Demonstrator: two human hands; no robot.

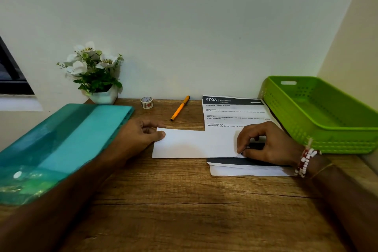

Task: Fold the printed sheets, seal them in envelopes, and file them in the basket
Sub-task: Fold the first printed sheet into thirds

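At the far left, a teal folder (61,145) lay flat on the wooden counter (184,200), with a white pot of artificial flowers (96,71) behind it against the wall. To the right of the pot stood a small tape roll (146,102), and beside that lay an orange pen (180,108), set diagonally. The left hand (141,135) held the left end of a white envelope (194,143), which lay flat at mid-counter. The thumb pressed on top of it, and the fingers (151,124) were curled at its far corner, pinching it. A printed sheet (231,112), headed "2703 BEDROOM", lay unfolded behind the envelope, its near part covered by the envelope and by the right hand (266,143). That hand rested at the envelope's right end, its fingers curled and pressed together, pinching a folded sheet (254,146) with a dark band. How far this piece sat inside the envelope could not be determined. A further white paper (245,169) with a dark strip lay on the counter just nearer, partly under the right hand. A beaded bracelet (305,159) was on the right wrist. At the far right, a green basket (319,112) stood on the counter in the wall corner, near the printed sheet.
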